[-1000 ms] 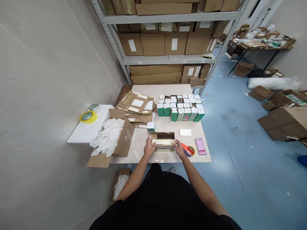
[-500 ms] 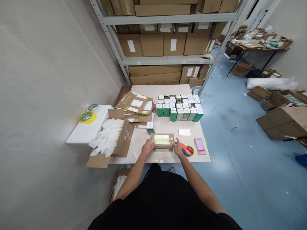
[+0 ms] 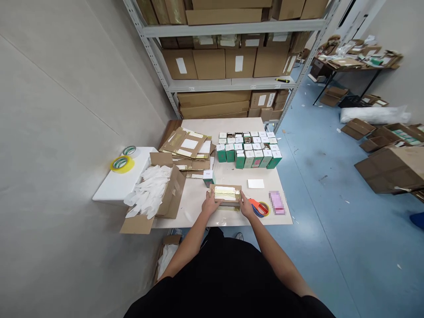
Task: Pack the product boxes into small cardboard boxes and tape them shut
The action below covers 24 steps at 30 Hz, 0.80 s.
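Note:
A small brown cardboard box (image 3: 226, 194) with shiny tape along its top lies near the front edge of the table (image 3: 232, 123). My left hand (image 3: 210, 205) grips its left end and my right hand (image 3: 245, 206) grips its right end, fingers curled on the box. A single green-and-white carton (image 3: 208, 177) stands just behind the box. A red-handled tape dispenser (image 3: 259, 207) lies right of my right hand.
Rows of green-and-white cartons (image 3: 249, 149) fill the table's middle. Flattened cardboard (image 3: 187, 148) lies at the left, beside an open box of white bags (image 3: 153, 192). Tape rolls (image 3: 122, 164) sit on a white side shelf. A white card (image 3: 255, 183) and shelving with boxes (image 3: 225, 62) lie behind.
The box has been turned over between my hands, so its open face no longer shows and its taped side faces up. Both hands stay on its ends.

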### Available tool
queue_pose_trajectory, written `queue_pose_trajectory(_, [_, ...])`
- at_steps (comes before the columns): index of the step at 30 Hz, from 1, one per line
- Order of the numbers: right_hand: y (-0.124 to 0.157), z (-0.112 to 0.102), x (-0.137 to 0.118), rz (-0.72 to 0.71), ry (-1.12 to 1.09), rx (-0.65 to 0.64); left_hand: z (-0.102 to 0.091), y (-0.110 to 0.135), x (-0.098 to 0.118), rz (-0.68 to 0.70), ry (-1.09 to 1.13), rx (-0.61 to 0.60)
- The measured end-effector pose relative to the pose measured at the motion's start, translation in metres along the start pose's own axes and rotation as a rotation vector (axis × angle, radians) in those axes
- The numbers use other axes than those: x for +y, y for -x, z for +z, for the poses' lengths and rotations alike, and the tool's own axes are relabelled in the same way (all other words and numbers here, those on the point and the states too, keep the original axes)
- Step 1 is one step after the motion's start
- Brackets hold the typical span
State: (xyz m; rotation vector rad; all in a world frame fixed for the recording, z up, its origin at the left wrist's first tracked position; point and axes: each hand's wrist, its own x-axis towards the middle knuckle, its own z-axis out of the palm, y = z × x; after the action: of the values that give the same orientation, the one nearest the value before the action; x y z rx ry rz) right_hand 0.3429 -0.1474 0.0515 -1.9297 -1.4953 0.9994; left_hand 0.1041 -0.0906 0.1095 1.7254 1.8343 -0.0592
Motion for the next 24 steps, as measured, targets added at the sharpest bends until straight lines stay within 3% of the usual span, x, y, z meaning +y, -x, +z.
queue_pose_trajectory(7, [0.003,-0.010,-0.004,0.051,0.010,-0.030,0.008,0.010,0.002,0.042,-0.051,0.001])
queue_pose_trajectory(14, [0.007,-0.002,0.001,-0.011,0.048,0.009,0.011,0.005,0.001,0.099,-0.218,0.134])
queue_pose_trajectory(24, [0.005,-0.017,-0.012,0.007,0.217,-0.088,0.010,-0.005,0.001,0.118,-0.253,0.031])
